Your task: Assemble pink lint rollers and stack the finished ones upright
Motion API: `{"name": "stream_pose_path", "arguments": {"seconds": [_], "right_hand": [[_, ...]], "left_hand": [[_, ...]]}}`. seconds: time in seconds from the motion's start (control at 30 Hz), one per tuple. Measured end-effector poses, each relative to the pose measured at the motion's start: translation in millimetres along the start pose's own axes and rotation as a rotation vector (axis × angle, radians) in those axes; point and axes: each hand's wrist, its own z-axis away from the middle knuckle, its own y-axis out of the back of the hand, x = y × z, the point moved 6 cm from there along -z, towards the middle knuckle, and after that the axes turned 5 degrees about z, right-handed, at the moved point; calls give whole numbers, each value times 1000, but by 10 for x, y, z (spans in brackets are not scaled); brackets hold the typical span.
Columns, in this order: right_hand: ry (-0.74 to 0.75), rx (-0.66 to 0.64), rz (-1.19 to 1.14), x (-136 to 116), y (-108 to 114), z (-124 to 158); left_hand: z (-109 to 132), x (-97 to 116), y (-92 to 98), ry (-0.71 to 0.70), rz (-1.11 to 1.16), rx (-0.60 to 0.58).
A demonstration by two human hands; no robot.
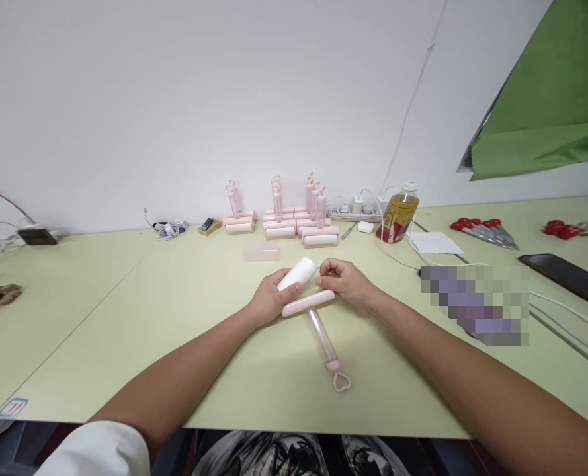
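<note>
My left hand (271,297) is closed around a white lint roller refill (299,272), which is tilted up to the right. Beside the roll's upper end, my right hand (343,281) has its fingers bent in a pinch; whatever is between the fingertips, if anything, is too small to make out. Just below both hands lies a pink lint roller frame (308,303) with a clear handle (322,337) ending in a heart-shaped loop (341,381). Beyond the hands, a translucent pink cover (262,251) rests on the table.
Several pink lint rollers (280,228) stand along the wall. A power strip (356,215) and a drink bottle (397,215) are right of them. Red-handled tools (487,231), white paper (435,242) and a phone (569,281) lie at the right, with cables between.
</note>
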Motion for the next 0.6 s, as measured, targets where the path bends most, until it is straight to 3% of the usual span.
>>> {"name": "stream_pose_path", "arguments": {"seconds": [0.1, 0.33, 0.6], "right_hand": [[-31, -42, 70, 119, 2, -13], [122, 50, 273, 93, 59, 14], [135, -91, 197, 102, -13, 22]], "left_hand": [[-35, -56, 101, 27, 82, 85], [-67, -65, 225, -28, 126, -12], [-125, -75, 277, -94, 249, 19]]}}
